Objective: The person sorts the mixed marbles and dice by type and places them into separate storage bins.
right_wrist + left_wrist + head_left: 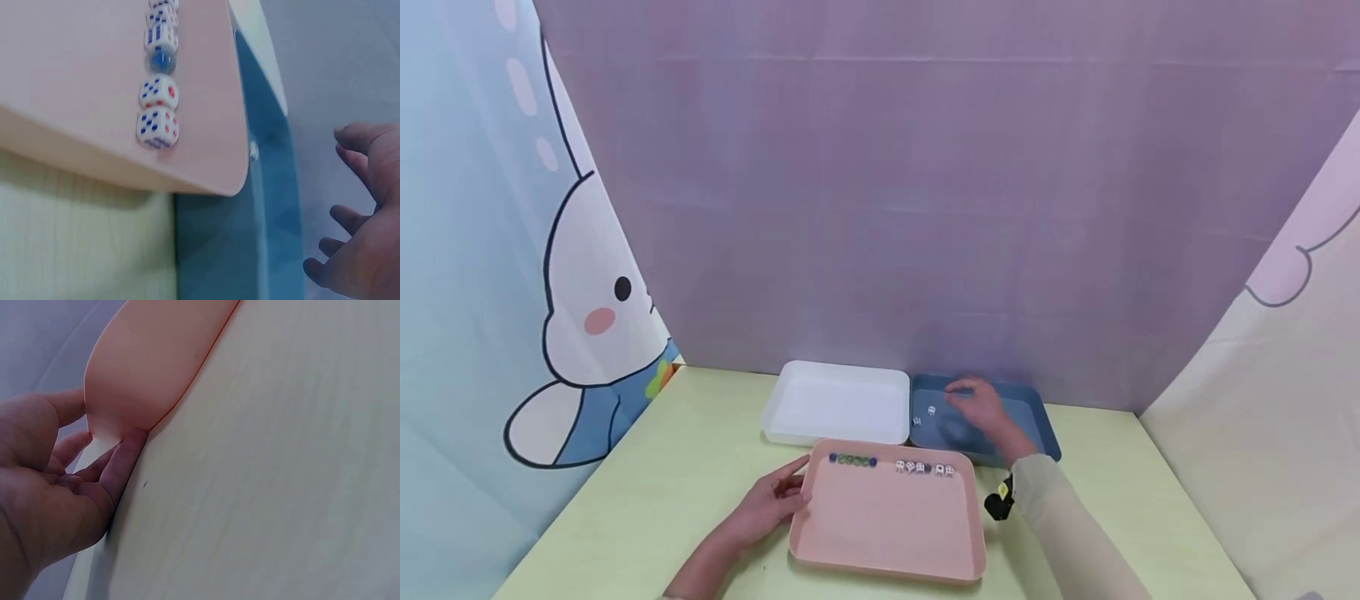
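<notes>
My left hand (767, 507) holds the left edge of a pink tray (887, 533), the thumb over the rim and other fingers low on the outer wall (140, 369). Along the tray's far side run a row of green marbles (853, 460) with a blue one at each end, and a row of white dice (157, 127) with a blue marble (162, 60) among them. Over the blue tray (1022, 408) hovers my right hand (981, 407), fingers loosely bent and apart, nothing visible between them. Left of it, two white dice (931, 410) lie in that tray.
A white tray (842, 404) stands behind the pink one, left against the blue tray. All sit on a pale yellow table (715, 433). A purple curtain (880, 208) hangs behind the trays, with printed cloths on both sides.
</notes>
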`<state>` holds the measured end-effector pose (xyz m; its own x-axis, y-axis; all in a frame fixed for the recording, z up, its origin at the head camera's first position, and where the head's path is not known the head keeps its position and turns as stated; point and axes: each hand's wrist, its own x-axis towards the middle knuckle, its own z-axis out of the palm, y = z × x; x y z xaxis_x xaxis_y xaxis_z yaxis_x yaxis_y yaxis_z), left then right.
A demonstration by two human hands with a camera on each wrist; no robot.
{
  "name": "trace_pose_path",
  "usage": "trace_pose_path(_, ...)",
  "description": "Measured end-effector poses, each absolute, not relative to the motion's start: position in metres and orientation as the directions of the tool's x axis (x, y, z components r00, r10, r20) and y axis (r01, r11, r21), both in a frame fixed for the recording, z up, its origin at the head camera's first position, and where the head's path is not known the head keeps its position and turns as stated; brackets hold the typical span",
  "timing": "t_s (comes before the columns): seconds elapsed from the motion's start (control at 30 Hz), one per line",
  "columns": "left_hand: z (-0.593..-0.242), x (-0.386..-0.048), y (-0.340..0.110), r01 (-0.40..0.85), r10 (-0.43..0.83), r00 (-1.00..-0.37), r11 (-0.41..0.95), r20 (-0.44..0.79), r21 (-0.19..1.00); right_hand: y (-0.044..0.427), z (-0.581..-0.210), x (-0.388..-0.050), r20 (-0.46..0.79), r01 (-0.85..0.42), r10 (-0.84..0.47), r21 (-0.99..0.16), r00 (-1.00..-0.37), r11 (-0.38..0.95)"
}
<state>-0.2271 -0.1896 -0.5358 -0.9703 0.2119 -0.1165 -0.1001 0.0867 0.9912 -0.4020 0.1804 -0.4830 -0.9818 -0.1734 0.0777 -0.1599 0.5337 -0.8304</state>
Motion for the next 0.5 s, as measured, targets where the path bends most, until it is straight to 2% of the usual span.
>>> trace_pose_path(0.2, -0.537, -0.232, -0.19, -0.083, 0.217, -0.971, 0.084, -0.1, 0.993, 0.166, -0.465, -0.385, 0.078, -0.224, -0.249, -0.735, -0.965, 0.64)
trace_pose_path(0.5, -0.54, -0.234, -0.189, -0.083, 0.21, -0.973, 0.083, -0.099, 0.993, 0.142, -0.462, -0.367, 0.184, -0.459, -0.436, -0.553, -0.881, 0.695)
